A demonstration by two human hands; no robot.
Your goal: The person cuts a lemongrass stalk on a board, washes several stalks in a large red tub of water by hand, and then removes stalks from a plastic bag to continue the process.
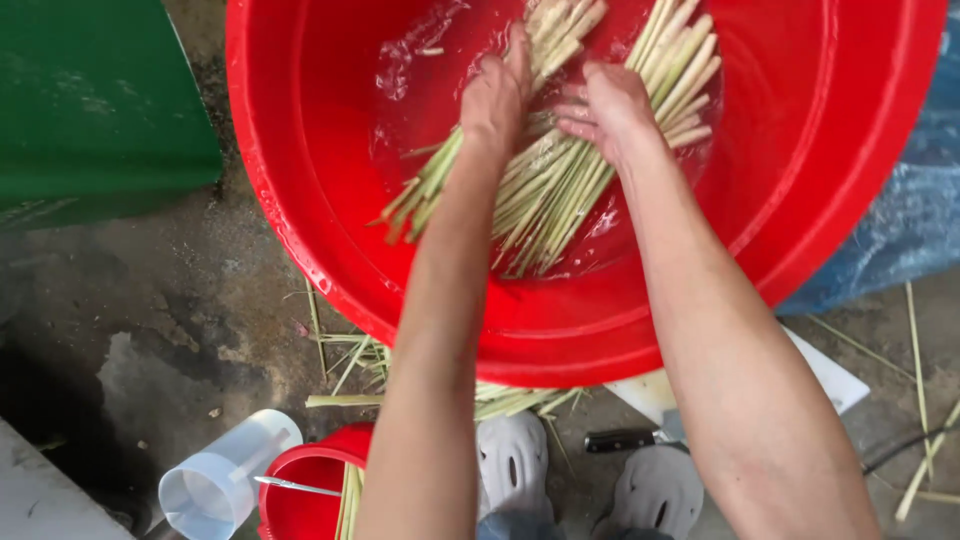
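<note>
A big red plastic basin (820, 200) holds shallow water and a bundle of pale green lemongrass stalks (545, 190). My left hand (495, 95) presses down on the stalks at the bundle's left side, fingers curled over them. My right hand (610, 105) rests on the same bundle just to the right, fingers spread across the stalks. Both forearms reach from the bottom of the view into the basin.
A green container (95, 100) stands at the upper left. On the wet concrete floor lie loose stalks (350, 385), a clear plastic jug (225, 480), a small red bucket (310, 490) with stalks, a knife (625, 438) on a white board (830, 375), and blue plastic sheeting (910, 200).
</note>
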